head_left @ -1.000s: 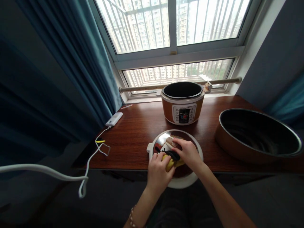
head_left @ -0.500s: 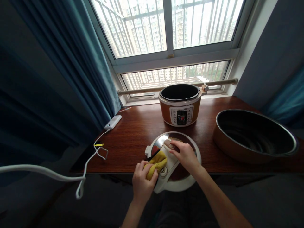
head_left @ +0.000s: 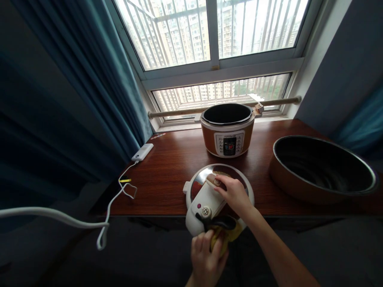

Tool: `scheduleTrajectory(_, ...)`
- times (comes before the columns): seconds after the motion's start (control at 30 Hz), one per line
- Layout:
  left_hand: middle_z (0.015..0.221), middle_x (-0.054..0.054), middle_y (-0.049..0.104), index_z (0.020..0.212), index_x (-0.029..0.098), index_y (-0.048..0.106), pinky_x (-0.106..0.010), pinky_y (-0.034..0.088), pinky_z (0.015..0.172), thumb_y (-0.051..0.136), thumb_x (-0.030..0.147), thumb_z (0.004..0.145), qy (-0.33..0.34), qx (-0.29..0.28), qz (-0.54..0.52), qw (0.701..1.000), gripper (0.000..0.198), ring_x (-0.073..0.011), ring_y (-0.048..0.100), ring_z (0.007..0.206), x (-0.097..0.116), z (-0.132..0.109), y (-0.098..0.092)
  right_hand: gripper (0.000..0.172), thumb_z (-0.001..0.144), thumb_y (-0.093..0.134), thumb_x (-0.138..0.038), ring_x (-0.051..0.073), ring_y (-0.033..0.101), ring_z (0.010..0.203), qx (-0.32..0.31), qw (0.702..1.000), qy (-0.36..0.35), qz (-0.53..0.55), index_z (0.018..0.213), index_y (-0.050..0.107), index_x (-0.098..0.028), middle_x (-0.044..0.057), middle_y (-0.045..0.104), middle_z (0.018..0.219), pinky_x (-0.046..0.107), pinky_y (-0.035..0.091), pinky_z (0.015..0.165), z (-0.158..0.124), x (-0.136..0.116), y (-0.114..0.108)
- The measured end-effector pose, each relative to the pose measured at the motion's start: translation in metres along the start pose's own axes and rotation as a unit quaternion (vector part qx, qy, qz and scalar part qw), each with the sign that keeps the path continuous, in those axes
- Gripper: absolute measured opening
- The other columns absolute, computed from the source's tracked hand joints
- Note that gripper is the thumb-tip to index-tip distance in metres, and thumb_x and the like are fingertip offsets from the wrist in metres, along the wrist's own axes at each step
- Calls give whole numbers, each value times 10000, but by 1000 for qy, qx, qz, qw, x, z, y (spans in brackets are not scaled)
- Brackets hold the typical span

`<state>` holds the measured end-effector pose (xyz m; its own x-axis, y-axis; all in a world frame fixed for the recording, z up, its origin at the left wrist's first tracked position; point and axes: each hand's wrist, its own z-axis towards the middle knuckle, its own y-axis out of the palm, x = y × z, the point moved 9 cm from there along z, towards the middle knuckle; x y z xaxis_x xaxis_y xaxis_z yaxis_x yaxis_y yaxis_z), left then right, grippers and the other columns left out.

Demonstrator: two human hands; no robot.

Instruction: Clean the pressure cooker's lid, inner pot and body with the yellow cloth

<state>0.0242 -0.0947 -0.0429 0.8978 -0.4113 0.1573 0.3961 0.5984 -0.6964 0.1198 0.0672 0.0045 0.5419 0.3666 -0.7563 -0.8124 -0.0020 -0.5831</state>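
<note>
Left grip point(head_left: 207, 255) clutches yellow cloth point(head_left: 233, 234) at the near edge of the lid point(head_left: 209, 196), right grip point(head_left: 231, 193) grasping its handle point(head_left: 212, 179)

Two hands, one left hand point(head_left: 206, 255) and one right hand point(head_left: 235, 193), one yellow cloth point(head_left: 232, 234) and one lid point(head_left: 208, 195) show at lower centre; one cooker point(head_left: 226, 129), centre; one pot point(head_left: 324, 167), right; one table point(head_left: 167, 171), mid-frame; one white cable point(head_left: 60, 215), left; three window panes point(head_left: 164, 36), top; two blue curtains point(head_left: 89, 71), left and right.
</note>
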Motion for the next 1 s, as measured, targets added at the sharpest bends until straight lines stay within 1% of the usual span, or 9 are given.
scheduleTrajectory(0.1,942,-85,585,902,204,636,-371,374,667,562,265,782,-27,-27,-15,999,153,-229,504,796,26,30,20,299,764,618,-203,213,597,1016,6,1000,-5,2,1063,636,-209,54,649,1096,340,444,915,-2,1,2)
scheduleTrajectory(0.23,767,-46,581,810,216,635,-353,313,579,628,292,732,-17,-54,-2,998,109,-214,471,693,56,61,46,332,752,634,-227,211,591,1028,16,999,-23,32,1083,627,-208,56,644,1105,354,442,933,1,6,3)
scheduleTrajectory(0.33,785,-42,583,830,232,639,-355,317,578,649,308,717,-18,-66,-1,998,137,-225,479,716,61,71,54,395,751,643,-278,214,578,1059,40,996,-43,70,1134,597,-195,72,625,1144,364,441,948,1,7,-11)
scheduleTrajectory(0.47,1002,-75,581,1017,236,615,-398,391,673,624,281,742,-95,-116,7,989,279,-255,496,817,38,73,56,286,840,523,-263,196,564,1087,160,983,-64,59,1105,604,-192,68,608,1171,349,438,963,-24,3,-53)
scheduleTrajectory(0.57,1175,-151,502,1274,150,449,-476,404,826,569,257,778,-126,-124,-15,984,521,-305,476,986,23,75,45,247,872,450,-231,193,604,1015,220,975,-38,15,1045,626,-219,53,654,1070,348,475,913,-60,5,-62)
scheduleTrajectory(0.7,1365,-168,329,1401,153,201,-486,343,983,452,127,809,-99,-156,-131,974,643,-298,340,1241,18,75,36,357,886,419,-266,229,509,1161,152,988,-3,-40,1217,524,-180,94,563,1227,403,438,970,-94,18,-29)
scheduleTrajectory(0.8,1390,-153,305,1401,202,183,-510,309,1019,480,135,805,-109,-166,-155,968,669,-293,293,1291,-2,71,31,544,856,483,-371,258,385,1268,93,992,23,-83,1334,389,-129,127,440,1351,433,389,1016,-100,31,-8)
scheduleTrajectory(0.87,1399,-149,299,1402,215,170,-516,307,1026,562,205,782,-121,-161,-155,967,734,-299,277,1305,-20,68,27,609,822,526,-434,268,339,1293,58,993,27,-100,1329,394,-122,127,419,1366,440,364,1035,-97,35,-3)
scheduleTrajectory(1.0,1440,-148,249,1409,214,134,-531,281,1047,639,328,744,-156,-136,-137,969,843,-309,204,1343,-61,60,19,490,816,528,-426,258,339,1289,28,993,23,-109,1212,513,-137,110,480,1312,425,350,1044,-85,43,-6)
